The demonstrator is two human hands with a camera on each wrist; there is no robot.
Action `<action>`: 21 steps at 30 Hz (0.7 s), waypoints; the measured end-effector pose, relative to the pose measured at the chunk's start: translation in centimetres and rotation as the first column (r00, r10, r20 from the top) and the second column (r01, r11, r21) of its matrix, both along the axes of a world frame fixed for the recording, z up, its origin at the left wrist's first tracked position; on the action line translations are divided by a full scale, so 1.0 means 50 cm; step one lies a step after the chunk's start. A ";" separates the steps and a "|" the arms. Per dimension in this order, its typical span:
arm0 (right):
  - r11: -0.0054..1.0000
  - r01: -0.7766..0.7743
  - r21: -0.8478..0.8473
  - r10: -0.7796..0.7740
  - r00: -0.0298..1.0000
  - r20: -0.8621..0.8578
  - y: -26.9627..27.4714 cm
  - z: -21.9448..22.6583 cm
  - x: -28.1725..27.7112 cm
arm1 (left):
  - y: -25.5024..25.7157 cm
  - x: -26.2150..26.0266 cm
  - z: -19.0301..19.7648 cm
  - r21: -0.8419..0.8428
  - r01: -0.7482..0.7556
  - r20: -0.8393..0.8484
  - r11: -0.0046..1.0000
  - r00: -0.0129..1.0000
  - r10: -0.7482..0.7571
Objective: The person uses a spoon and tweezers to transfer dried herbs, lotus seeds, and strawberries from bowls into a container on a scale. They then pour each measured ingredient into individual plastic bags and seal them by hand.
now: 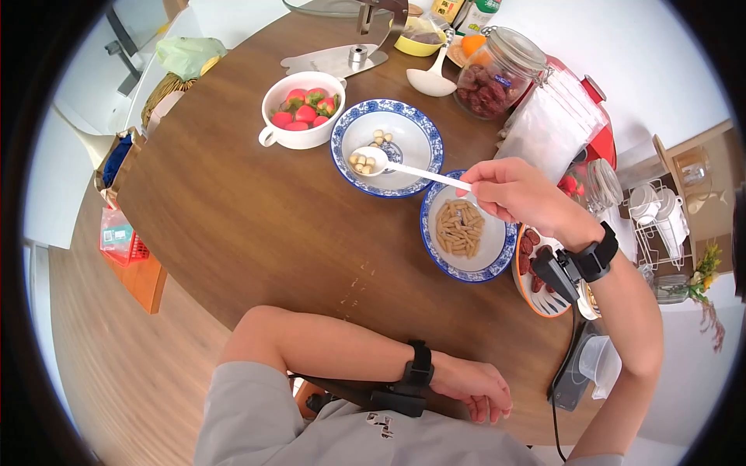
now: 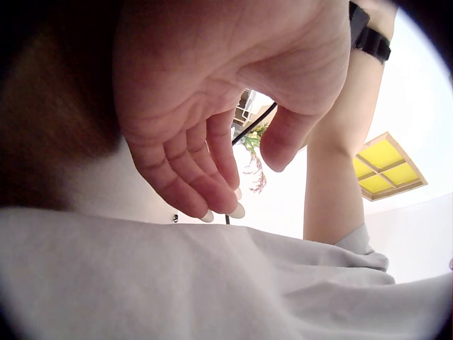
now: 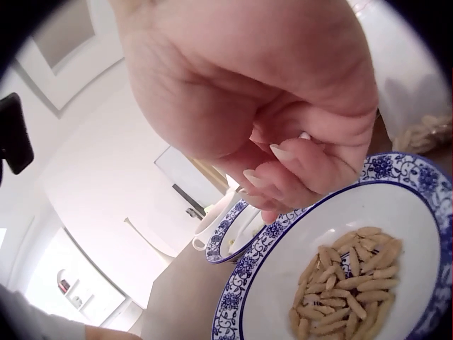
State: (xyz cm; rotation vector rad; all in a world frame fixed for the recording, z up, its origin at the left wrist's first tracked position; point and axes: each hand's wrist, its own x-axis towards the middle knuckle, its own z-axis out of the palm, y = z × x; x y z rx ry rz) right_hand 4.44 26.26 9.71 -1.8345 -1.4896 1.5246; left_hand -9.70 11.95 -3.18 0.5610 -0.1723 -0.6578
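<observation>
My right hand [image 1: 517, 194] pinches the end of a long white spoon [image 1: 426, 173]. Several round, cream-coloured lotus seeds [image 1: 362, 163] lie in the spoon's head, over a blue-and-white bowl [image 1: 416, 144]. A few more such seeds [image 1: 381, 137] sit in that bowl. Just below the right hand, a second blue-and-white bowl [image 1: 491, 252] holds tan, spindle-shaped pieces [image 3: 350, 283]. In the right wrist view the curled fingers hide most of the spoon. Near my body at the table edge, my left hand [image 1: 470, 386] hangs loosely curled and holds nothing.
Left of the bowls stands a white two-handled pot [image 1: 272, 109] of strawberries. Behind are a ladle [image 1: 431, 81], a glass jar [image 1: 519, 50] of dark red dried fruit and a yellow bowl [image 1: 420, 48]. An orange-rimmed plate [image 1: 548, 305] of dates and a black scale [image 1: 575, 373] lie at right.
</observation>
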 end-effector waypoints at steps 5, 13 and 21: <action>0.999 0.038 -0.017 -0.039 0.997 -0.064 0.004 -0.007 -0.005 | 0.000 -0.001 -0.001 0.003 -0.006 0.008 1.000 1.000 0.006; 0.996 0.094 0.007 -0.093 0.993 -0.072 -0.028 0.012 0.022 | 0.001 -0.002 0.002 0.013 0.009 0.009 1.000 1.000 -0.009; 0.963 0.252 0.099 -0.248 0.967 -0.048 -0.177 0.106 0.059 | 0.007 -0.007 0.012 0.029 0.002 -0.028 1.000 1.000 -0.001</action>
